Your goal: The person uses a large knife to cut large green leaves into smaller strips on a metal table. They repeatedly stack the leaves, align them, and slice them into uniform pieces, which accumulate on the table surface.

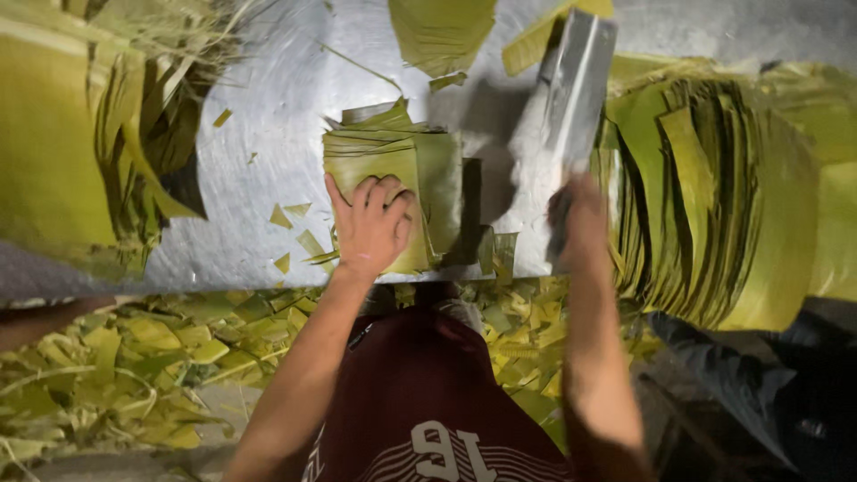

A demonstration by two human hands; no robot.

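The left hand (370, 223) presses flat, fingers spread, on a stack of green-yellow folded leaf pieces (397, 165) lying on the grey metal table (259, 116). The right hand (580, 219) is closed around the handle of a broad steel cleaver (578, 85), raised and motion-blurred beside the stack. A clean cut likely needs the fingers kept back from the stack's right edge and the layers held square.
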